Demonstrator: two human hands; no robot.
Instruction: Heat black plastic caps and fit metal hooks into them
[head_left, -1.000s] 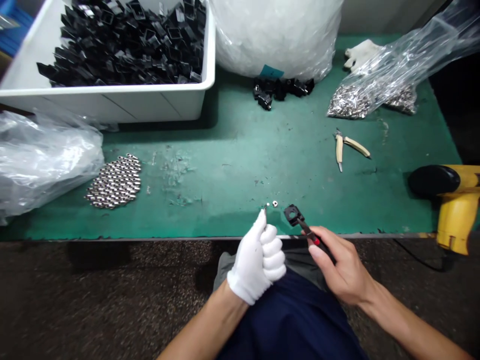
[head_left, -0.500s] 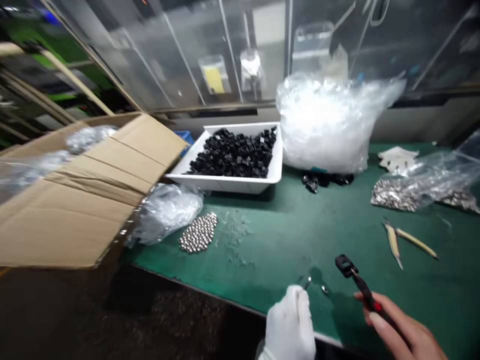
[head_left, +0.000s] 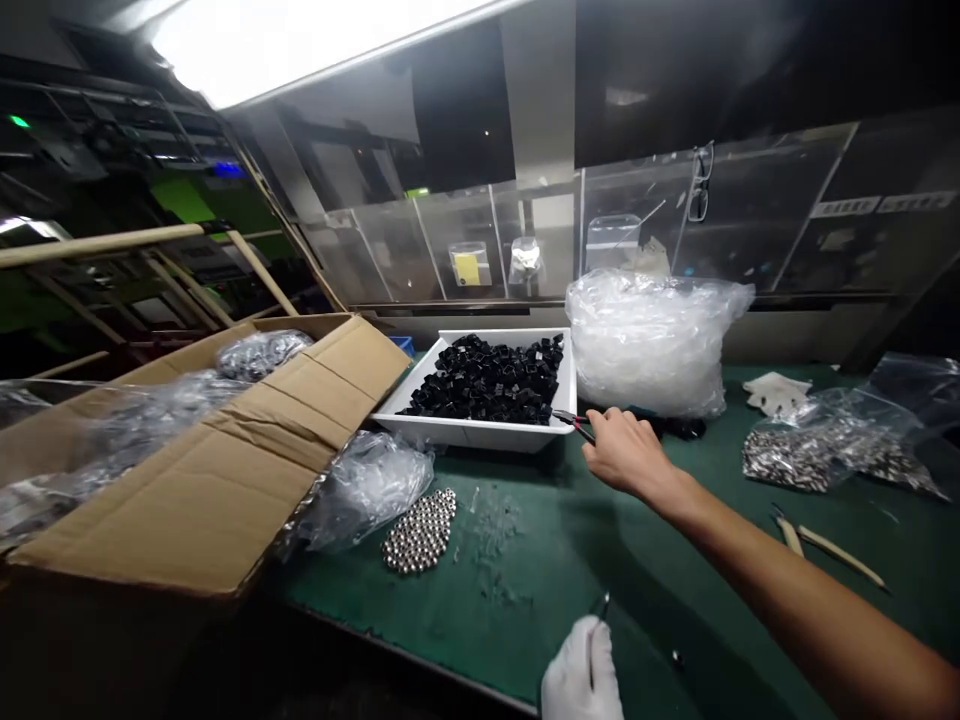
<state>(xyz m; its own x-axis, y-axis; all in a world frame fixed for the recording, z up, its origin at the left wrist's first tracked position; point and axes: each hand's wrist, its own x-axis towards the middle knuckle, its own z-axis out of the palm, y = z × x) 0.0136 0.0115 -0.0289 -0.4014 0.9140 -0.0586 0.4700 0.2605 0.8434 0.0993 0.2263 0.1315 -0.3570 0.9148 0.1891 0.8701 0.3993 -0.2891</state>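
Note:
My right hand, bare, reaches to the front right corner of a white tray. It is closed round small dark pliers with red on the handles, their jaws over the tray's rim. Many black square plastic parts fill the tray. Whether the jaws touch one of them I cannot tell. Near the table's front edge, my left hand, in a white glove, is closed in a pinch on a thin metal piece that sticks out past the fingertips. A small shiny metal ring lies to its right.
Metal parts lie grouped on the green table, beside a clear bag and an open cardboard box. A stuffed plastic bag, bags of metal parts and cream-handled cutters are on the right.
My right hand has moved forward and left with the pliers to the tray. The black part shows no more at their tip. My left hand keeps its pinch. The view has tilted up.

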